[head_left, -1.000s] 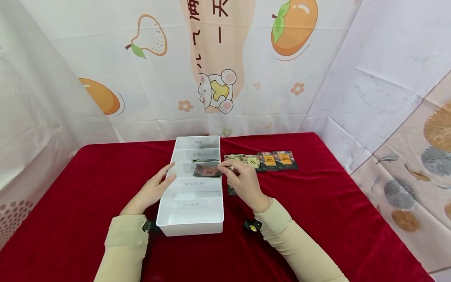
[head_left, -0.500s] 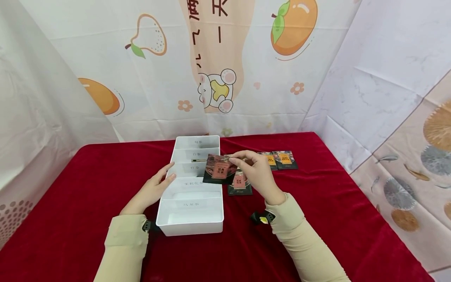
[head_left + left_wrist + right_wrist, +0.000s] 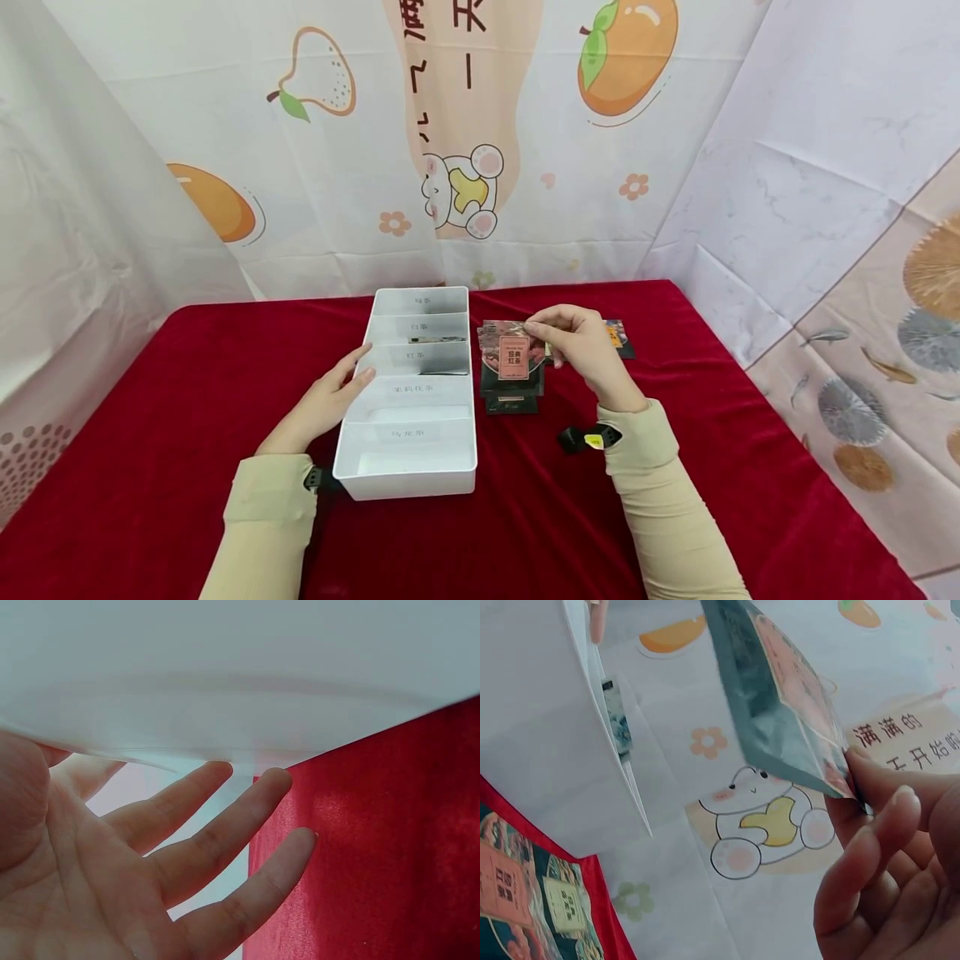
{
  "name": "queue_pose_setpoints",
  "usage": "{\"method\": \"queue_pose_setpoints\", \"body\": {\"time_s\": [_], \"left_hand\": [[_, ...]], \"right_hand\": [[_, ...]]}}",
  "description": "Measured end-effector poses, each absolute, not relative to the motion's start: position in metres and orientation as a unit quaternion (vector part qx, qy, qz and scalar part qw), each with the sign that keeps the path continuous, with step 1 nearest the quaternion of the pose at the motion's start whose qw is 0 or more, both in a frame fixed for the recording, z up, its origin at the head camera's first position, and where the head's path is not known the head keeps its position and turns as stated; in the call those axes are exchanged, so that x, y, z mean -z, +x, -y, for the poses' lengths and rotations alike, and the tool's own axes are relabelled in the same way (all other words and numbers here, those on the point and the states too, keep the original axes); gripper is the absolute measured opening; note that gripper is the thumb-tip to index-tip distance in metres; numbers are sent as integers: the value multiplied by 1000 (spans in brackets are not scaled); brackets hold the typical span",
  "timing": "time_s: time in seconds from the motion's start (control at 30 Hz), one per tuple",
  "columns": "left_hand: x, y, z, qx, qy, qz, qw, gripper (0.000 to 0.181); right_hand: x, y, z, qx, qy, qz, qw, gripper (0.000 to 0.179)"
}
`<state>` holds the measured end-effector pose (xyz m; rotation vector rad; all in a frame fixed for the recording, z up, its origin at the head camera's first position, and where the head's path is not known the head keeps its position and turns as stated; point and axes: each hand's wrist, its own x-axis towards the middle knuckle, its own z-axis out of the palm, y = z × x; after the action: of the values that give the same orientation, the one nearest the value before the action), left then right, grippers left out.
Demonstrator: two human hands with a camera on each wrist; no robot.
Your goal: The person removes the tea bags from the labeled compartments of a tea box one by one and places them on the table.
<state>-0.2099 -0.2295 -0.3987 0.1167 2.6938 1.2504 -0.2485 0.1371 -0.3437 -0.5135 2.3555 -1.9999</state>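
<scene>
My right hand [image 3: 581, 354] pinches a flat tea sachet [image 3: 513, 358] with a red label by its upper right corner. In the right wrist view the sachet [image 3: 780, 697] tilts up from thumb and fingers. It overlaps another dark sachet [image 3: 512, 406] on the table, right of a white divided box [image 3: 408, 487]. My left hand [image 3: 330, 400] rests against the box's left side, near the middle compartments. In the left wrist view its fingers [image 3: 225, 844] are spread and fairly straight, with fingertips at the white wall.
Labelled compartments run front to back in the box; a packet [image 3: 435, 339] shows in the second from the back. More sachets, including an orange-labelled one [image 3: 615, 335], lie partly behind my right hand on the red cloth [image 3: 187, 400]. A printed curtain [image 3: 337, 208] hangs behind.
My right hand has carried the red-labelled sachet from the box's middle compartment rightward to above the sachets on the table. My left hand has stayed at the box's side.
</scene>
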Motion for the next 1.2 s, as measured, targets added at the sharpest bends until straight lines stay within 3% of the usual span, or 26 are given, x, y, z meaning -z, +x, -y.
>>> {"method": "queue_pose_setpoints", "body": {"time_s": [0.37,0.97,1.2], "left_hand": [[399,-210,230,-413,34,-906,86,66],[400,-212,231,-414,33,-906,83,67],[400,-211,231,-421,35,-902,85,67]], "right_hand": [[347,-259,-156,638,-123,-759,20,11],[365,-277,-181,632,-55,-773,-3,28],[377,-283,-187,613,-45,-789,23,26]]}}
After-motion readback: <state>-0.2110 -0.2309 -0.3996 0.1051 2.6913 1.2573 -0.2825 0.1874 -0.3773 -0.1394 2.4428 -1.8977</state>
